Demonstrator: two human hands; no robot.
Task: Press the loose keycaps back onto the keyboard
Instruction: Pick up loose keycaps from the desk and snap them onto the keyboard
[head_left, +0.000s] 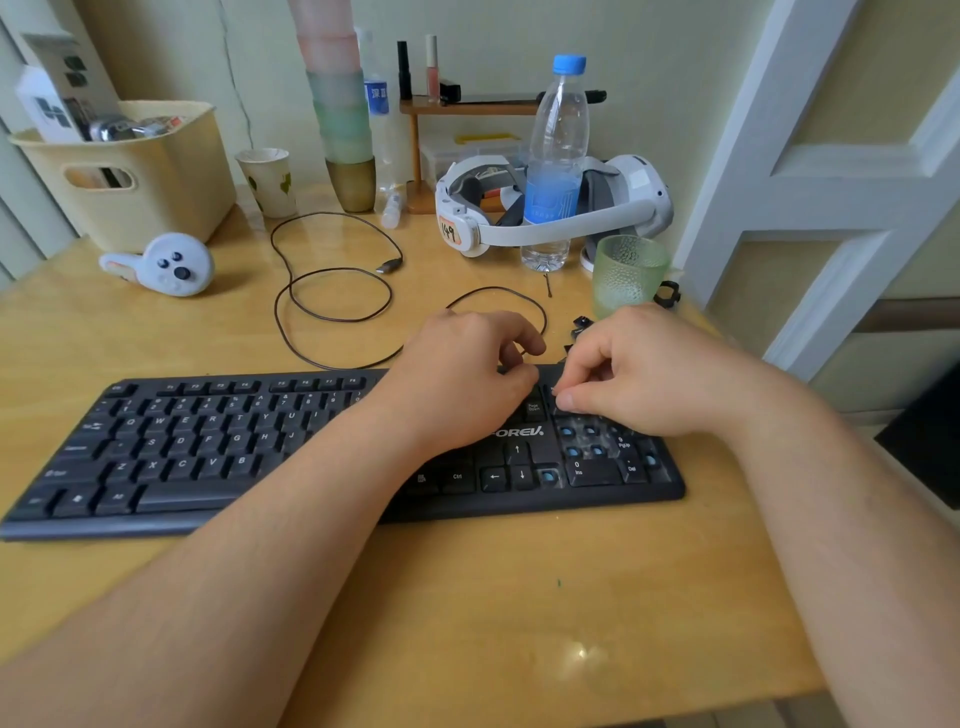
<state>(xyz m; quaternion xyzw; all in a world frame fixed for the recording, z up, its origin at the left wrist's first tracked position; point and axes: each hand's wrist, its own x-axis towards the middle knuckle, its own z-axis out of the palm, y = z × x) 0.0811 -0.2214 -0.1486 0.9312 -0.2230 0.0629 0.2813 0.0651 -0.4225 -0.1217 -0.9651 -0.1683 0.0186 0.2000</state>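
Head: keyboard (218, 447) long axis runs left-right.

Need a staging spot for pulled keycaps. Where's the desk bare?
Bare: the desk in front of the keyboard, and the left strip between controller and keyboard. Crowded: back right, around the bottle, headset, green glass and loose keycaps.

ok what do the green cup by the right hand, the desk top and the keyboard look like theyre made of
The green cup looks like glass or clear plastic: translucent, with a dimpled surface; the picture leaves open which. The desk top looks like light wood or wood veneer under a glossy coat: faint grain and a bright reflection. The keyboard looks like matte black plastic with white printed legends.
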